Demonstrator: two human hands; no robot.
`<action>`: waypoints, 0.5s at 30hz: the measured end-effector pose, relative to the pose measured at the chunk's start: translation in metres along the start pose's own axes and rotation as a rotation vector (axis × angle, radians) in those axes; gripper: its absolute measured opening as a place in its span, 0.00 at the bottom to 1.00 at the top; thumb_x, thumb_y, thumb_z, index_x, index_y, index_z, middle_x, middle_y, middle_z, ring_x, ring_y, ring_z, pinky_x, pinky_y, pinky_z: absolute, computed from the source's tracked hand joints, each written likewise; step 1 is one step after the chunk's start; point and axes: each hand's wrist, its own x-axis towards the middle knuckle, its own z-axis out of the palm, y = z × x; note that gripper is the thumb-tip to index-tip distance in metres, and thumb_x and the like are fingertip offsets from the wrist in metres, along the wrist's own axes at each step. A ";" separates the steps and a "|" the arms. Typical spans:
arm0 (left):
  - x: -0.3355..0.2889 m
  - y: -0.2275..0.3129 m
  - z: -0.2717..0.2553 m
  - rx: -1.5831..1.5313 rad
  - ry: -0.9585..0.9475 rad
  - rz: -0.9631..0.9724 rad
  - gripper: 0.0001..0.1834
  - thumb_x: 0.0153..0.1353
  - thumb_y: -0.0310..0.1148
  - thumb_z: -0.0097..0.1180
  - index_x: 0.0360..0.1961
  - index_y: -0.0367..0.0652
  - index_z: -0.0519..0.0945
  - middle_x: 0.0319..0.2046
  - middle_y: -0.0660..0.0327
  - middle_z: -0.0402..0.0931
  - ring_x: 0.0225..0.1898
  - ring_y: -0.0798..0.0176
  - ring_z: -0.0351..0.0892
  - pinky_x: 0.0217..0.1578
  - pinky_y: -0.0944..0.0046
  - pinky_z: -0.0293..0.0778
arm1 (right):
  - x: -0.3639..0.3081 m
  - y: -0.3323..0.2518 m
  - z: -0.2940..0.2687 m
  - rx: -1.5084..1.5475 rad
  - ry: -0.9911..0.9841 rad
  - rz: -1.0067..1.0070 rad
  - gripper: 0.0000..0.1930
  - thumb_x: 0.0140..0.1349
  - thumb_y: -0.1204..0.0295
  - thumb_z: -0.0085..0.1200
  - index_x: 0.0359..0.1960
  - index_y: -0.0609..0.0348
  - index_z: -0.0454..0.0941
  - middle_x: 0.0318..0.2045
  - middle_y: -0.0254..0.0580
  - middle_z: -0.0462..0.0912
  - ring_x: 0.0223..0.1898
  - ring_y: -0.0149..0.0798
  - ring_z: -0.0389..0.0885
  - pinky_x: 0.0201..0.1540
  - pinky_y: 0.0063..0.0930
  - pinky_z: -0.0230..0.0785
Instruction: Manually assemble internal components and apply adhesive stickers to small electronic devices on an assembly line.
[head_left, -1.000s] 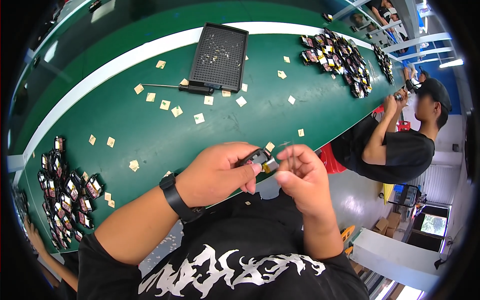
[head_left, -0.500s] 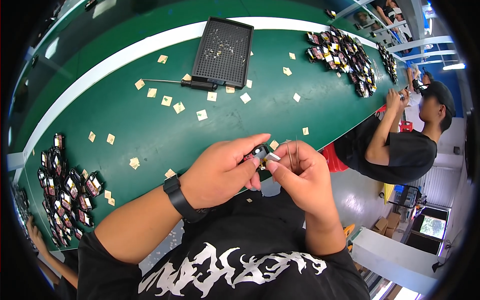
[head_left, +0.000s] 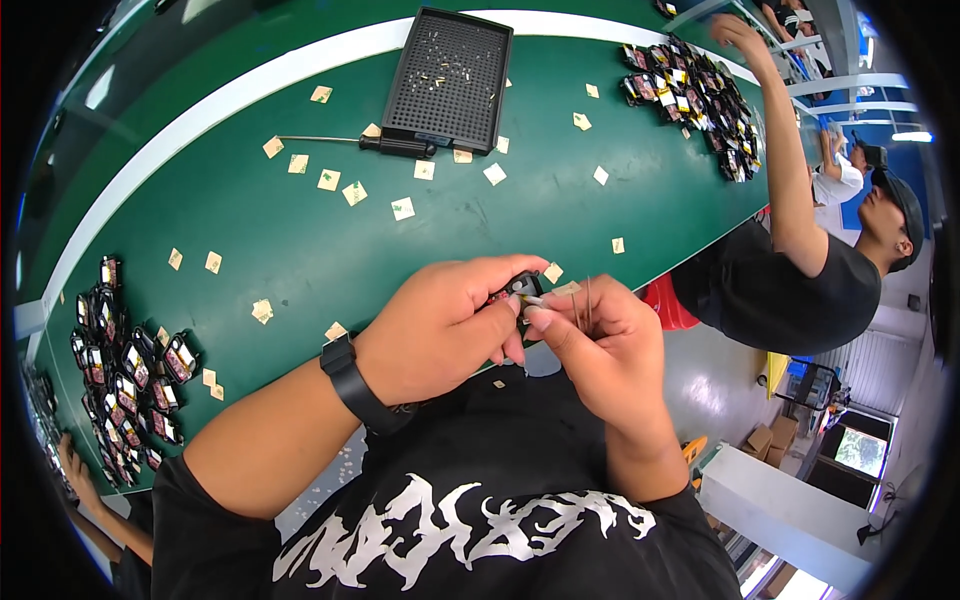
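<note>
My left hand (head_left: 440,318) is closed around a small black plastic device (head_left: 524,285), held just in front of my body at the table's near edge. My right hand (head_left: 605,345) meets it there, thumb and fingertips pinching a thin pale silver piece (head_left: 536,299) against the device. A pair of thin metal tweezers (head_left: 584,305) sticks up between the right hand's fingers, their points upward. Fingers hide most of the device, so how the silver piece is joined to it cannot be made out.
A black perforated tray (head_left: 420,117) holding small metal pins stands at the back, a screwdriver (head_left: 398,146) beside it. Cream paper squares (head_left: 354,193) lie scattered over the green table. Piles of black devices lie left (head_left: 128,385) and right (head_left: 690,100). A co-worker (head_left: 790,280) sits at right.
The silver piece has tipped and now shows nearly edge-on at the device. Both hands stay close together. The co-worker at right has raised an arm toward the far pile.
</note>
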 end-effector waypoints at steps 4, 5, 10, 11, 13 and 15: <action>0.000 -0.005 -0.001 0.019 -0.013 0.056 0.24 0.73 0.20 0.42 0.69 0.31 0.68 0.39 0.59 0.80 0.35 0.70 0.80 0.39 0.70 0.79 | -0.003 -0.005 0.004 -0.030 0.004 -0.011 0.04 0.68 0.79 0.61 0.38 0.69 0.81 0.32 0.39 0.87 0.28 0.21 0.79 0.28 0.17 0.68; 0.000 -0.005 -0.001 0.018 -0.021 0.083 0.24 0.73 0.21 0.42 0.70 0.32 0.67 0.39 0.59 0.79 0.36 0.70 0.80 0.39 0.69 0.79 | -0.003 -0.008 0.005 0.039 0.003 0.000 0.05 0.68 0.79 0.61 0.39 0.71 0.81 0.32 0.41 0.87 0.30 0.25 0.81 0.31 0.18 0.70; -0.001 -0.006 0.000 0.031 -0.026 0.095 0.25 0.74 0.22 0.43 0.71 0.33 0.65 0.41 0.58 0.79 0.38 0.69 0.79 0.41 0.68 0.79 | -0.005 -0.008 0.002 0.228 0.010 0.120 0.07 0.70 0.78 0.59 0.42 0.75 0.81 0.34 0.46 0.87 0.34 0.31 0.84 0.38 0.22 0.76; -0.001 -0.007 0.001 0.021 -0.017 0.103 0.25 0.74 0.23 0.44 0.72 0.33 0.65 0.41 0.58 0.79 0.39 0.69 0.79 0.42 0.67 0.80 | -0.005 -0.004 0.003 0.277 0.025 0.136 0.08 0.70 0.78 0.59 0.43 0.75 0.81 0.34 0.46 0.87 0.34 0.31 0.84 0.39 0.22 0.76; -0.001 -0.008 0.000 0.042 -0.017 0.114 0.25 0.75 0.23 0.44 0.72 0.33 0.64 0.41 0.58 0.79 0.39 0.69 0.79 0.42 0.67 0.80 | -0.005 -0.001 0.005 0.327 0.040 0.152 0.08 0.70 0.78 0.59 0.43 0.76 0.82 0.35 0.47 0.87 0.35 0.31 0.85 0.40 0.22 0.77; -0.001 -0.008 0.000 0.063 -0.017 0.126 0.26 0.75 0.24 0.44 0.72 0.33 0.64 0.41 0.58 0.79 0.40 0.68 0.79 0.43 0.66 0.80 | -0.005 -0.001 0.009 0.256 0.072 0.167 0.08 0.69 0.78 0.60 0.44 0.75 0.82 0.35 0.46 0.87 0.35 0.31 0.85 0.39 0.23 0.77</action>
